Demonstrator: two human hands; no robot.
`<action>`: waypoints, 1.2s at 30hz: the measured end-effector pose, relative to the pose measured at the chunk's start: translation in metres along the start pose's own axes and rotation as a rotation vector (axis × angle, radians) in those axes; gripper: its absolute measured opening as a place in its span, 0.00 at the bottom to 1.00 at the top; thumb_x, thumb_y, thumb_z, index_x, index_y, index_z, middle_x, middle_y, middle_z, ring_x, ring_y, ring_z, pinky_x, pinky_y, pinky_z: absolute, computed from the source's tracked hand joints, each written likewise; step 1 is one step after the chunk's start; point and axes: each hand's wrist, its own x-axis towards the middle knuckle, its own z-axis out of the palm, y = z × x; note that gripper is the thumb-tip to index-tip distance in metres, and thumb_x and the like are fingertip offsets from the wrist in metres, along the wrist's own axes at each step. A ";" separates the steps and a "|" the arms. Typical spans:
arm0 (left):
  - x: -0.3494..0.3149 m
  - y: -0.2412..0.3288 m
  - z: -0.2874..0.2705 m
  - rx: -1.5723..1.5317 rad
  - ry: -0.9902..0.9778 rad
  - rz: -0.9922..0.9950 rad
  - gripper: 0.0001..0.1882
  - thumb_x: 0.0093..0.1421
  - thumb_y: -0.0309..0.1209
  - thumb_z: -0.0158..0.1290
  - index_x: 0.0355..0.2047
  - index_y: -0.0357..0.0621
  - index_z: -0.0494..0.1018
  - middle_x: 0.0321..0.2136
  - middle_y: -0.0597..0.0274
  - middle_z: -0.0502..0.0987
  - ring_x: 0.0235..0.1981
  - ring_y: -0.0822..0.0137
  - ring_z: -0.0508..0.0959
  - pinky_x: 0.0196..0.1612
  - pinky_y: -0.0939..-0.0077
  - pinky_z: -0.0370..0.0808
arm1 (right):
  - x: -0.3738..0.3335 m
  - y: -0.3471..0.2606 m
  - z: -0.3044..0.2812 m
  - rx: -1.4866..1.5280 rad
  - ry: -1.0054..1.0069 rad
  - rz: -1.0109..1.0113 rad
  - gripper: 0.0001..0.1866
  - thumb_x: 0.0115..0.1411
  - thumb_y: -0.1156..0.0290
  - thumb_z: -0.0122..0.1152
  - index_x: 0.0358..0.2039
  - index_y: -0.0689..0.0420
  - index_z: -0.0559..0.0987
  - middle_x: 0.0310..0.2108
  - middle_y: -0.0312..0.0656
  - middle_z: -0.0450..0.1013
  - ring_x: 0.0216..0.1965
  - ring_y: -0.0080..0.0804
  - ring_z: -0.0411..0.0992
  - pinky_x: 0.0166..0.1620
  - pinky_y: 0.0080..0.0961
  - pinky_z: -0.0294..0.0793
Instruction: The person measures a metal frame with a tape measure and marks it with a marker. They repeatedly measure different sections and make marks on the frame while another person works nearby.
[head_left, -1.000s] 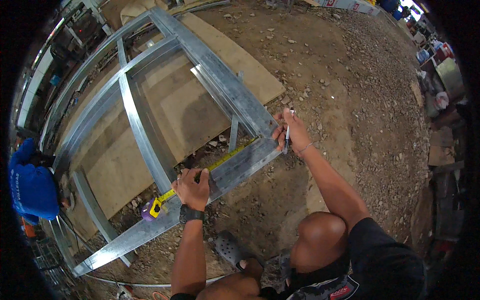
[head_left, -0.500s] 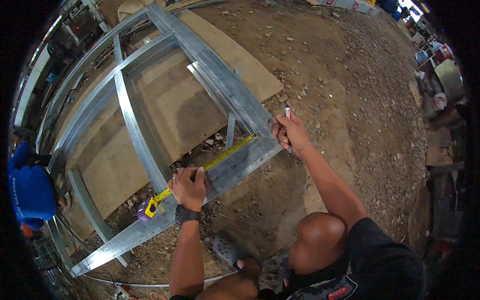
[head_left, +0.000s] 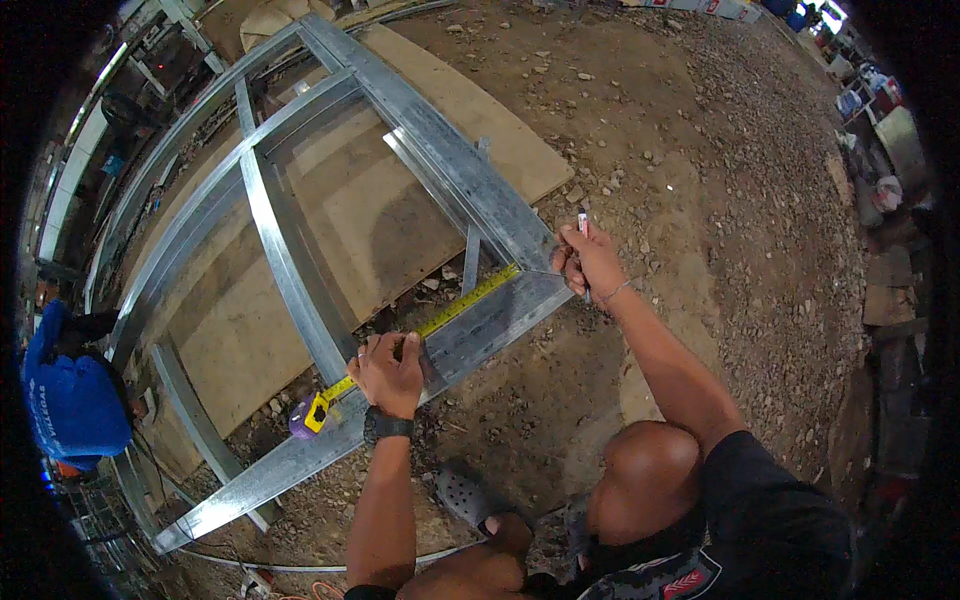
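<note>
A yellow tape measure [head_left: 318, 412] lies along the near metal bar [head_left: 262, 474] of a large welded frame, its case towards the left. From it the yellow blade [head_left: 468, 306] runs up the bar to the near right corner. My left hand [head_left: 388, 374], with a black watch on the wrist, is closed over the blade a little right of the case; its fingertips are partly hidden. At that corner my right hand [head_left: 594, 264] grips a white-and-red marker pen [head_left: 583, 222], which points upward, and its fingers touch or nearly touch the bar end.
Brown boards [head_left: 290, 300] lie on the dirt under the frame. At the left a person in blue [head_left: 78, 405] bends beside it. Gravelly ground [head_left: 690, 180] spreads to the right, with stacked clutter [head_left: 893, 190] along the far right. My grey clog [head_left: 462, 502] stands near the bar.
The whole view has shifted slightly, so the frame sits a little further right. Both hands keep their places on the frame, and the tape stays stretched out.
</note>
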 end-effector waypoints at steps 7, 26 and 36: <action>0.000 -0.003 0.004 0.042 0.084 0.090 0.11 0.62 0.43 0.63 0.30 0.53 0.81 0.28 0.67 0.77 0.37 0.57 0.78 0.49 0.57 0.62 | 0.001 0.000 0.001 -0.007 -0.001 0.004 0.14 0.74 0.59 0.54 0.40 0.58 0.71 0.21 0.44 0.74 0.10 0.22 0.60 0.11 0.25 0.58; 0.000 0.003 0.001 0.022 -0.011 0.008 0.11 0.62 0.43 0.63 0.32 0.51 0.82 0.34 0.63 0.79 0.45 0.51 0.77 0.55 0.52 0.61 | -0.003 -0.012 -0.003 0.322 -0.061 0.160 0.21 0.75 0.51 0.55 0.51 0.58 0.75 0.28 0.44 0.77 0.12 0.24 0.65 0.17 0.24 0.68; -0.001 0.003 0.003 0.028 0.024 0.049 0.11 0.62 0.43 0.63 0.32 0.51 0.82 0.35 0.62 0.79 0.45 0.52 0.77 0.55 0.53 0.61 | -0.010 0.003 0.005 0.103 -0.119 -0.097 0.21 0.78 0.60 0.50 0.64 0.58 0.71 0.30 0.43 0.76 0.21 0.21 0.68 0.22 0.25 0.70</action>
